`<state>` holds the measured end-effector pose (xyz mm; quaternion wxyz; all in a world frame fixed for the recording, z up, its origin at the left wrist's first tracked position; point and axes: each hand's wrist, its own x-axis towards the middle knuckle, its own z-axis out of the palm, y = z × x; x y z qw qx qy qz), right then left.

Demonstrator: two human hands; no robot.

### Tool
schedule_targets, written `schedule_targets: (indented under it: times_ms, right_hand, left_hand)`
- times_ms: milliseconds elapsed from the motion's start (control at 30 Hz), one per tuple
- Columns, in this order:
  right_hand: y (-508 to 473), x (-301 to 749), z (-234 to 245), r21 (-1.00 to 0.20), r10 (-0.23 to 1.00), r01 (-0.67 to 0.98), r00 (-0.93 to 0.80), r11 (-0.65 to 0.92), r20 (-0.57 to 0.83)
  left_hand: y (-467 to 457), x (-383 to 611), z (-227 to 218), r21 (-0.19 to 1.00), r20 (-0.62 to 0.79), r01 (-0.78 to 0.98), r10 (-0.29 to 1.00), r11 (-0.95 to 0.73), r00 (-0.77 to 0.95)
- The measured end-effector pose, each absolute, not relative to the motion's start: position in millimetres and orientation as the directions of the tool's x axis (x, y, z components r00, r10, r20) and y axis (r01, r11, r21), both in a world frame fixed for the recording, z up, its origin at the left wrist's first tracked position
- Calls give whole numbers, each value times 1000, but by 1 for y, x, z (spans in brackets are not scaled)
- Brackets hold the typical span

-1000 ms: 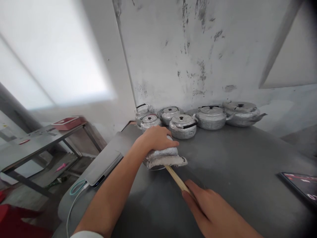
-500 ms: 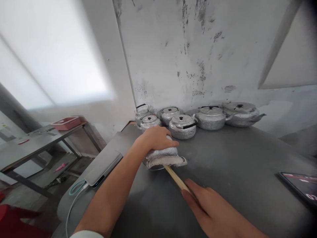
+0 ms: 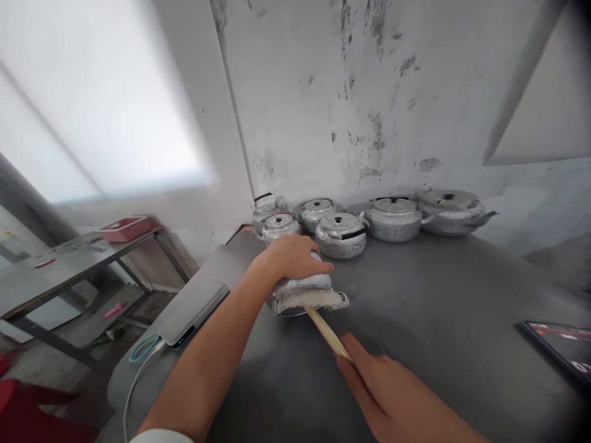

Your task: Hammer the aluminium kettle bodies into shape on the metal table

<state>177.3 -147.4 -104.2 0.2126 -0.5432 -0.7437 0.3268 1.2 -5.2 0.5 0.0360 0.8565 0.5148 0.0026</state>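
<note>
My left hand lies palm-down over a small hammered aluminium pot that rests on the grey metal table. A pale wooden stick runs from under the pot toward me. My right hand grips the near end of that stick, fingers closed along it. A white sleeve edge shows at my left elbow.
Several aluminium kettles with black-knobbed lids stand in a row against the stained back wall. A grey power bank with a cable lies at the table's left edge. A tablet sits at the right edge. A lower table with a red box stands at left.
My right hand has slid slightly up the stick toward the pot. The left hand and the pot have not moved.
</note>
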Motion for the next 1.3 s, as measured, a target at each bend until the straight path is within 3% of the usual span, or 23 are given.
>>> schedule_targets:
  times_ms: [500,700,1300]
  right_hand:
    - [-148,178,-104,-678,944,701,-329,220,-34]
    - [-146,179,-110,-603,949,763,-314,232,-32]
    - [-148,179,-107,-576,945,770,-328,272,8]
  left_hand:
    - [-6,1,1,52,-41,882,882,-468,470]
    - [-4,0,0,65,-33,879,879,-473,475]
    - [-5,0,-1,73,-23,879,881,-470,473]
